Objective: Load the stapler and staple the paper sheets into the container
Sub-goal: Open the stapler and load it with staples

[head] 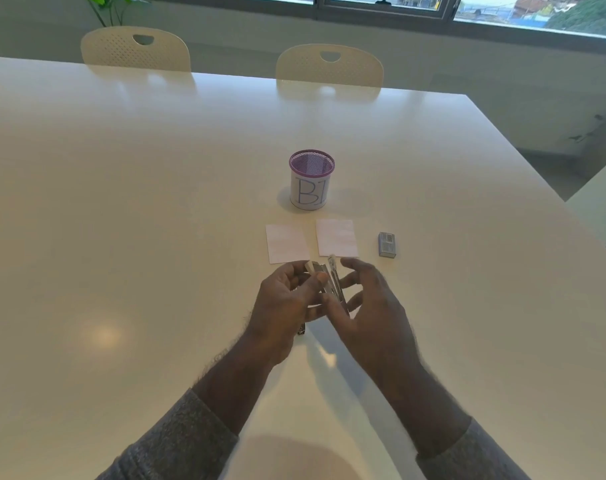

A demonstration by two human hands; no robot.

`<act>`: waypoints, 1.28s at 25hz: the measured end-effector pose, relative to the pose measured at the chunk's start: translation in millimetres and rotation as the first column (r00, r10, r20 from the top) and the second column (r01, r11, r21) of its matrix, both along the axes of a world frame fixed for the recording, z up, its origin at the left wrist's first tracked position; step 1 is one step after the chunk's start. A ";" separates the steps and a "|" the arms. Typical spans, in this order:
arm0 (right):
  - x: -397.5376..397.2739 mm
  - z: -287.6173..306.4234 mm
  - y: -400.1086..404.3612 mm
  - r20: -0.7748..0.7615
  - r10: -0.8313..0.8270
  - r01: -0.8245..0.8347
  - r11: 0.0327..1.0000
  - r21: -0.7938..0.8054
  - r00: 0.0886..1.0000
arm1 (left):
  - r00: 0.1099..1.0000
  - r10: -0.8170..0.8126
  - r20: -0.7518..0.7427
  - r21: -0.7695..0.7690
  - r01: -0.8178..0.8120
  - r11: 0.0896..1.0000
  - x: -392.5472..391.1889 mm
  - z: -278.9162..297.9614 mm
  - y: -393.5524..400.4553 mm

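A wide white counter (121,202) fills the room, glossy with soft glare. Two cream perforated chairs (135,48) (329,65) stand at its far edge. Beyond them a window (502,8) runs along the wall; a plant (104,8) stands far left.

White counter (156,209) with four things lying on it.
I see a glossy, pale counter running to the far edge. On it stands an upright purple mesh container (311,180) wrapped in a lettered label; just in front lie two paper sheets (287,243) (336,238) side by side, apart, and to their right a small grey staple box (387,244).
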State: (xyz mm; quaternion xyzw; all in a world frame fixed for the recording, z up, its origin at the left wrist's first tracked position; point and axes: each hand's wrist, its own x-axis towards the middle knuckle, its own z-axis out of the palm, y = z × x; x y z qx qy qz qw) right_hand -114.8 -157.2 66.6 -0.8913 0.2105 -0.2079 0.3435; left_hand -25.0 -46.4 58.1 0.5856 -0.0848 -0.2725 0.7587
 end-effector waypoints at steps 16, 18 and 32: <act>12.1 29.9 -36.7 -0.213 0.145 -0.104 0.976 0.193 0.966 | 0.957 -0.267 0.113 0.070 0.260 0.963 3.9 9.6 2.7; 12.0 30.8 -34.0 -0.189 0.147 -0.118 0.980 0.157 0.971 | 0.950 -0.285 0.129 0.074 0.277 0.958 3.9 10.3 1.7; 9.0 39.2 -62.8 0.234 0.034 -0.207 0.598 0.774 0.972 | 0.970 -0.186 -0.159 -0.337 0.123 0.933 9.2 8.9 19.5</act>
